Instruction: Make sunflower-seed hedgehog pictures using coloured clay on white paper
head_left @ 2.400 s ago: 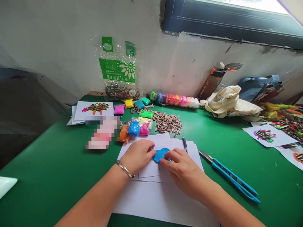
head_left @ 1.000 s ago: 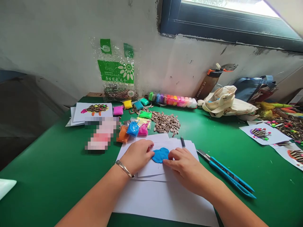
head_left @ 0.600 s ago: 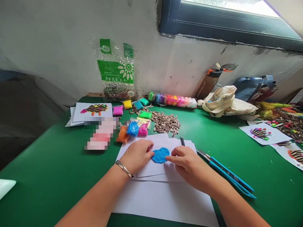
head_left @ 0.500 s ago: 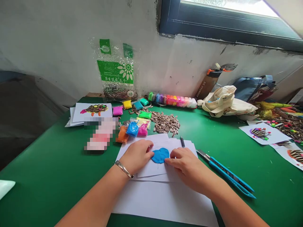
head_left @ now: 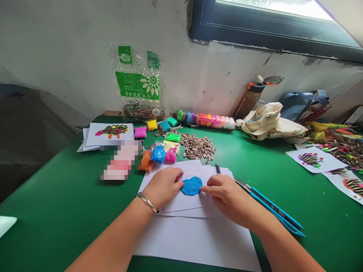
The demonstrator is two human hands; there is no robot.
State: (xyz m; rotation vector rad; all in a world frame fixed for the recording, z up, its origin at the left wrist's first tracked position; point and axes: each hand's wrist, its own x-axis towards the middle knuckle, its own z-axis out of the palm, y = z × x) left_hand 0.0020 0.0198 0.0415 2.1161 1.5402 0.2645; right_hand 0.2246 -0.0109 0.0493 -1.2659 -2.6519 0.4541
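A flattened patch of blue modelling clay (head_left: 191, 186) lies on a small white sheet (head_left: 181, 206), inside a faint pencil outline. My left hand (head_left: 163, 185), with a silver bangle at the wrist, rests on the paper, its fingers bent and thumb apart, the thumb tip at the clay's left edge. From the other side, the stretched index finger of my right hand (head_left: 224, 192) touches the clay's right edge; its other fingers are curled and partly hidden. Neither hand grasps anything. More white sheets (head_left: 195, 241) lie underneath. A pen (head_left: 217, 168) lies just beyond my right hand.
A blue utility knife (head_left: 275, 207) lies at right. Behind the paper are clay packets (head_left: 158, 154) and a sunflower seed pile (head_left: 198, 146). A seed bag (head_left: 138, 90), a bottle (head_left: 249, 99) and a cloth bag (head_left: 266, 121) stand along the wall. Finished seed pictures (head_left: 110, 132) lie at left.
My right index finger has shifted slightly right and up along the clay's right edge. My left hand stays almost where it was.
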